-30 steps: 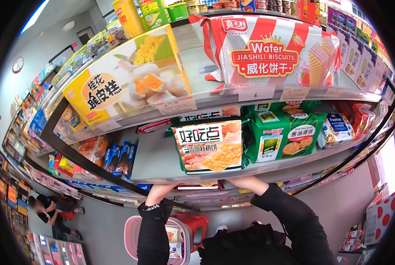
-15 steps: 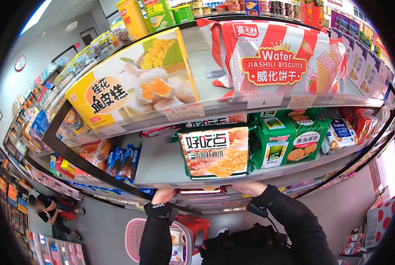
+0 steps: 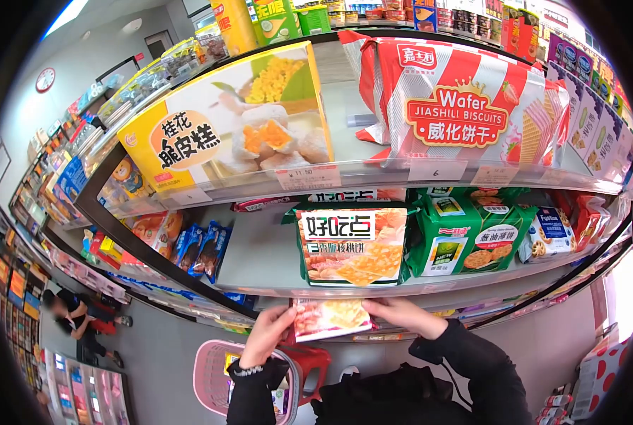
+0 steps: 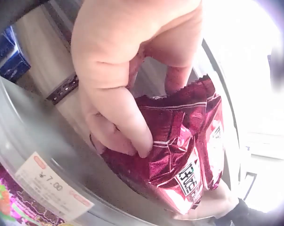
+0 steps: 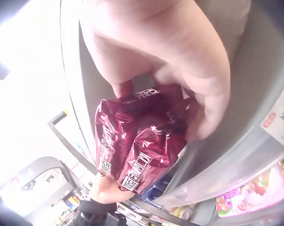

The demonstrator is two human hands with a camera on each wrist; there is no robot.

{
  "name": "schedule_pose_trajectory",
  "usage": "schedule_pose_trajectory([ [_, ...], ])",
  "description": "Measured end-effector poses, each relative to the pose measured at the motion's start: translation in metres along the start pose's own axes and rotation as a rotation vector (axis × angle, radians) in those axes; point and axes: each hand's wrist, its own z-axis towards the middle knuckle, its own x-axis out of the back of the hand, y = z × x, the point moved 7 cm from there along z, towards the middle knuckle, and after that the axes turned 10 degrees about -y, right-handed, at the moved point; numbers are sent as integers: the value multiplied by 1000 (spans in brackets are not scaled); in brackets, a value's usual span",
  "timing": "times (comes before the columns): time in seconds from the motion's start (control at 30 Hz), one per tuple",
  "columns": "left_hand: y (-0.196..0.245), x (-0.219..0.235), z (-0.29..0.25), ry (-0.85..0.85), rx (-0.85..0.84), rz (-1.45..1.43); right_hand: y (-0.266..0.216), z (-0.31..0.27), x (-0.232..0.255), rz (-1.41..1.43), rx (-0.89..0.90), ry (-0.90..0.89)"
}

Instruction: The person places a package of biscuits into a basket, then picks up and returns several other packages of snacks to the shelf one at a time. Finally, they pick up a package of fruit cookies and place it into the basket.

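A dark red biscuit packet with a pale printed front (image 3: 332, 318) is held between both hands, just below and in front of the middle shelf's edge. My left hand (image 3: 268, 331) grips its left end; in the left wrist view the fingers of that hand (image 4: 128, 70) curl over the shiny wrapper (image 4: 172, 155). My right hand (image 3: 407, 316) pinches the right end, and the right wrist view shows that hand (image 5: 165, 56) bent round the crinkled packet (image 5: 142, 136). Above it on the shelf stands a green-edged biscuit packet (image 3: 353, 248).
Green cracker packs (image 3: 472, 237) stand on the middle shelf (image 3: 260, 255). A yellow box (image 3: 224, 117) and a red-striped wafer bag (image 3: 465, 106) occupy the upper one. Below are a pink basket (image 3: 207, 372) holding goods and a red stool (image 3: 315, 365). A seated person (image 3: 83, 319) is at left.
Both hands have come out from under the middle shelf's edge with the dark red packet, whose printed front now shows. The view has shifted slightly.
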Motion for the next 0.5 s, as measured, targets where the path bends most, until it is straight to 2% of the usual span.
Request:
schedule_pose_trajectory([
  [0.07,0,-6,-28,23,13,65,1,-14,-14,-88,-227,-134],
  [0.1,-4,-8,-38,58,-4,16,6,-15,-21,-155,-103,-132],
  [0.13,-11,-8,-49,94,-21,-34,-1,-21,-33,-58,-106,-150],
  [0.2,-18,-7,-72,101,-40,-54,-7,-23,-48,-338,-1,-253],
  [0.33,-25,0,-113,135,-83,-116,-31,-34,-78,-464,128,-209],
  [0.4,-5,-3,-135,152,-289,-93,-49,-41,-90,-490,160,-234],
  [0.5,18,-2,-157,136,-442,-25,-94,-48,-101,-629,356,-191],
])
